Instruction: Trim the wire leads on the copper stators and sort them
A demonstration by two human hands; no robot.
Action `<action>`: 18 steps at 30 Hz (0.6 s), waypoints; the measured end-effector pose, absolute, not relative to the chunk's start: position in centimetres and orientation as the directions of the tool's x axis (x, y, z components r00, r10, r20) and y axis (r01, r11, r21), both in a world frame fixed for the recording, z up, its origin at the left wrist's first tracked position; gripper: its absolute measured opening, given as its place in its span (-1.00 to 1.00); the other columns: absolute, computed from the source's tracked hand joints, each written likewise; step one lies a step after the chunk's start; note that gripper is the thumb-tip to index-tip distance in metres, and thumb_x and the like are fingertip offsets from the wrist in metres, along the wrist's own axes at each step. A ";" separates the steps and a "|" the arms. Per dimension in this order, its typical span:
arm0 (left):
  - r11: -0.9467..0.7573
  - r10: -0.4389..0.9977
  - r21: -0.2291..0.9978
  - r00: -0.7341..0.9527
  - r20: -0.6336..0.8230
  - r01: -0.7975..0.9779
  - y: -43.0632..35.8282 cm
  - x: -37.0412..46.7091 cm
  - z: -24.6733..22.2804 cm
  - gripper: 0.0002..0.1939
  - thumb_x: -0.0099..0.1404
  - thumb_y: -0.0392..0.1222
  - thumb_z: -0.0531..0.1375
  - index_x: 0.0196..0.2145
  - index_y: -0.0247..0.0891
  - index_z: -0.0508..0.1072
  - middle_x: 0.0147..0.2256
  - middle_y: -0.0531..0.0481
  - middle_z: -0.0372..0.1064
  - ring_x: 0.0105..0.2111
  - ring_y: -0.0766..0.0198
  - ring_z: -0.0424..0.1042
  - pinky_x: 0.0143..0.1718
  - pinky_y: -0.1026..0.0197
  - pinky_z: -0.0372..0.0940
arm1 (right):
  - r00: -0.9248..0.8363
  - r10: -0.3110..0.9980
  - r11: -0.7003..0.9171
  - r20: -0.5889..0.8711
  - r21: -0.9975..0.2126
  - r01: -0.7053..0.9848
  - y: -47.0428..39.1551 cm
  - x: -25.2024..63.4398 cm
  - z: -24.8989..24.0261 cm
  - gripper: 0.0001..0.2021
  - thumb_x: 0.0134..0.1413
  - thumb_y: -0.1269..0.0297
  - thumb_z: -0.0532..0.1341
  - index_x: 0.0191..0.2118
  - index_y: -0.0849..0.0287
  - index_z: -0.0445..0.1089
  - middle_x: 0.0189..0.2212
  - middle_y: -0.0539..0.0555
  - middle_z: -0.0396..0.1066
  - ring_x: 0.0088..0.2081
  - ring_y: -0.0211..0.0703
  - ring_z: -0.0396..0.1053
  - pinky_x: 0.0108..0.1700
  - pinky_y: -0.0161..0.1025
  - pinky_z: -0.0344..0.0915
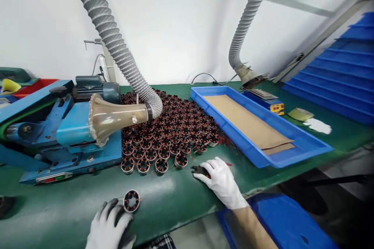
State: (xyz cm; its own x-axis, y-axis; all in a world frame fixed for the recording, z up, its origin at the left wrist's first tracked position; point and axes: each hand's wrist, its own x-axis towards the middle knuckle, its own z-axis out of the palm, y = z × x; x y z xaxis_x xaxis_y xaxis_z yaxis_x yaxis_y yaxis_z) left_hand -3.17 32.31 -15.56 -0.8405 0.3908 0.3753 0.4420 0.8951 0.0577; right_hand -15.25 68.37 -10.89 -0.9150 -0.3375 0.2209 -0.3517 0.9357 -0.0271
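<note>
My left hand [108, 225], in a white glove with dark finger undersides, rests at the bench's front with its fingers apart. Just beyond its fingertips stands a single ring-shaped motor stator [131, 201] with dark inner slots and copper windings. My right hand [219, 181], gloved the same way, is closed low over the bench, its fingers curled round something mostly hidden. A bit of orange shows under the fingers, and a thin red piece [228, 164] sticks out behind the hand. Many similar stators [166, 132] stand packed together beyond both hands.
A blue belt machine [73, 124] with a funnel-ended grey hose [108, 27] stands at left. At right lies a blue tray [306, 153] lined with brown cardboard [245, 116]. A second hose [248, 15] hangs over a small blue box [263, 101]. Blue stacked trays [336, 74] stand far right.
</note>
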 end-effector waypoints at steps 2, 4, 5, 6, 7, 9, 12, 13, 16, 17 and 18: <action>0.882 0.408 0.121 -0.867 0.284 0.455 33.6 -4.4 -14.1 -0.60 0.00 -0.11 0.24 -0.14 -0.02 0.36 -0.17 0.00 0.40 -0.10 0.03 0.33 -0.13 0.03 0.27 | -0.899 -0.336 0.931 0.283 -0.047 -0.363 67.0 -14.6 -10.5 -0.70 0.09 0.08 0.12 -0.28 0.24 0.40 -0.30 0.19 0.38 -0.21 0.01 0.29 -0.01 0.03 0.05; 0.880 0.393 0.203 -0.899 0.193 0.429 35.4 -5.6 -13.0 -0.51 0.02 -0.13 0.23 -0.05 -0.07 0.31 -0.10 -0.04 0.35 -0.06 0.03 0.28 -0.07 0.02 0.23 | -0.882 -0.375 0.902 0.286 -0.107 -0.418 64.5 -13.1 -10.3 -0.76 0.14 0.14 0.08 -0.29 0.17 0.40 -0.29 0.12 0.37 -0.20 -0.06 0.29 0.04 -0.01 0.02; 0.879 0.386 0.236 -0.909 0.157 0.414 36.5 -6.2 -12.7 -0.49 0.04 -0.13 0.23 -0.01 -0.09 0.28 -0.05 -0.06 0.32 -0.02 0.02 0.25 -0.03 0.00 0.20 | -0.875 -0.417 0.876 0.247 -0.147 -0.459 63.1 -12.3 -10.3 -0.79 0.15 0.15 0.07 -0.30 0.12 0.40 -0.30 0.09 0.36 -0.21 -0.08 0.29 0.05 -0.03 0.03; 0.875 0.384 0.264 -0.914 0.132 0.406 37.5 -6.8 -12.5 -0.45 0.05 -0.13 0.22 0.02 -0.09 0.25 -0.01 -0.06 0.28 0.01 0.01 0.21 0.00 -0.02 0.17 | -0.864 -0.440 0.859 0.245 -0.167 -0.485 61.8 -11.5 -10.4 -0.78 0.11 0.11 0.10 -0.27 0.09 0.40 -0.28 0.10 0.35 -0.18 -0.05 0.27 0.04 -0.02 0.04; 0.870 0.384 0.287 -0.916 0.116 0.401 38.4 -7.4 -12.5 -0.41 0.06 -0.11 0.22 0.07 -0.09 0.21 0.04 -0.06 0.24 0.04 0.00 0.17 0.05 -0.03 0.13 | -0.852 -0.467 0.845 0.238 -0.165 -0.509 60.6 -11.0 -10.6 -0.73 0.06 0.05 0.14 -0.19 0.05 0.39 -0.24 0.11 0.34 -0.14 0.00 0.26 0.04 0.03 0.03; 0.866 0.375 0.317 -0.922 0.099 0.386 40.1 -8.6 -12.8 -0.33 0.10 -0.05 0.19 0.15 -0.09 0.09 0.11 -0.04 0.16 0.09 0.02 0.10 0.12 -0.03 0.04 | -0.835 -0.488 0.836 0.252 -0.141 -0.531 59.0 -10.9 -11.2 -0.59 0.00 -0.02 0.16 -0.03 -0.02 0.32 -0.19 0.14 0.31 -0.10 0.07 0.22 0.04 0.11 0.00; 0.878 0.340 0.326 -0.936 0.090 0.350 42.0 -10.1 -13.4 -0.33 0.18 0.00 0.11 0.20 -0.12 -0.01 0.14 -0.04 0.10 0.11 0.06 0.07 0.16 -0.02 -0.03 | -0.851 -0.436 0.870 0.294 -0.105 -0.482 58.5 -12.1 -12.2 -0.55 0.03 0.01 0.13 0.06 -0.02 0.26 -0.23 0.15 0.31 -0.12 0.05 0.22 0.04 0.16 -0.04; 0.882 0.330 0.325 -0.939 0.092 0.342 42.6 -10.5 -13.5 -0.35 0.20 0.02 0.09 0.20 -0.13 0.01 0.14 -0.05 0.11 0.11 0.05 0.07 0.16 -0.02 -0.02 | -0.860 -0.406 0.885 0.308 -0.103 -0.454 58.7 -12.7 -12.4 -0.57 0.04 0.03 0.13 0.04 0.00 0.28 -0.26 0.15 0.31 -0.13 0.04 0.23 0.03 0.17 -0.04; 0.889 0.284 0.339 -0.952 0.119 0.307 44.1 -11.3 -13.8 -0.38 0.19 0.09 0.08 0.16 -0.14 0.11 0.12 -0.05 0.14 0.13 0.01 0.04 0.15 -0.03 -0.02 | -0.876 -0.355 0.904 0.327 -0.116 -0.410 59.5 -14.0 -12.7 -0.62 0.03 0.06 0.15 -0.02 0.00 0.34 -0.29 0.14 0.33 -0.17 0.01 0.24 0.00 0.15 -0.02; 0.893 0.261 0.344 -0.956 0.133 0.291 44.5 -11.6 -13.8 -0.39 0.20 0.11 0.07 0.15 -0.15 0.13 0.11 -0.06 0.15 0.14 0.00 0.02 0.16 -0.04 -0.02 | -0.880 -0.348 0.906 0.324 -0.125 -0.404 59.7 -14.4 -12.7 -0.65 0.04 0.08 0.14 -0.03 0.00 0.35 -0.29 0.14 0.33 -0.18 0.00 0.25 -0.01 0.14 -0.02; 0.896 0.239 0.348 -0.960 0.146 0.276 45.0 -11.8 -13.8 -0.40 0.21 0.10 0.06 0.15 -0.17 0.14 0.11 -0.07 0.15 0.14 -0.01 0.01 0.16 -0.04 -0.03 | -0.884 -0.344 0.906 0.315 -0.136 -0.401 59.8 -14.8 -12.7 -0.66 0.05 0.10 0.14 -0.04 -0.01 0.35 -0.29 0.14 0.33 -0.19 -0.01 0.25 -0.01 0.13 -0.02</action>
State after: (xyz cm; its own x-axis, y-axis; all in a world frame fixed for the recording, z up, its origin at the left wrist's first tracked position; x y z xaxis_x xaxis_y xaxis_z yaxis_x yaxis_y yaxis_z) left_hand -11.82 45.00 -13.82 -0.9601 0.2388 0.1455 0.2756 0.8960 0.3483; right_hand -14.76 59.81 -12.66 -0.8843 -0.3444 0.3153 -0.4011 0.9059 -0.1356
